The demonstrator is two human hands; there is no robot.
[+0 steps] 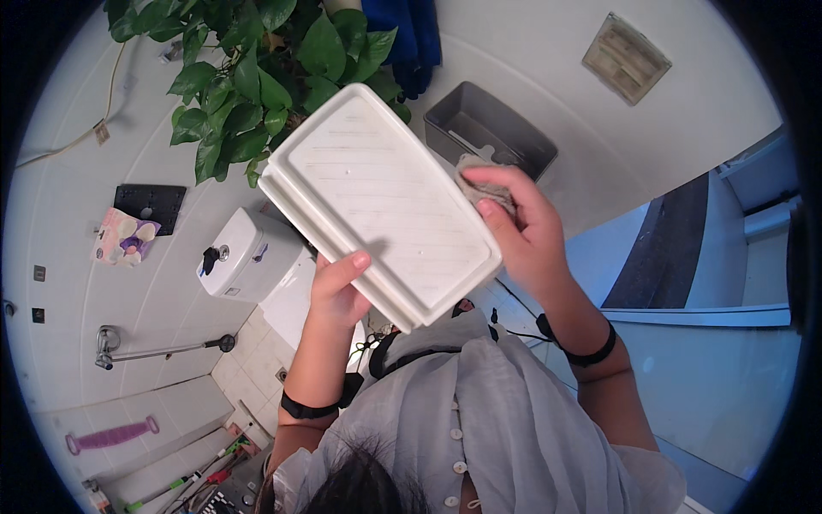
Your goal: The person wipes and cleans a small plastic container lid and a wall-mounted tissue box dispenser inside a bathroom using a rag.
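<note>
A white rectangular plastic piece (pixel 377 180), like a shallow tray or lid, is held up tilted in front of me. Thin brownish streaks mark its flat face, and a raised groove runs along its left long side. My left hand (pixel 338 287) grips that side near the lower corner, thumb on top and the other fingers underneath, out of sight. At the opposite long edge, my right hand (pixel 527 227) pinches a crumpled greyish-beige cloth (pixel 469 176) against the rim. Part of the cloth is hidden by the fingers.
A grey open box (pixel 449 107) is against the wall beyond my right hand. Leafy green plants (pixel 248 77) hang over the far left, close to the white piece. Below them stands a white toilet tank (pixel 248 253). A shower bar (pixel 167 351) is at the left wall.
</note>
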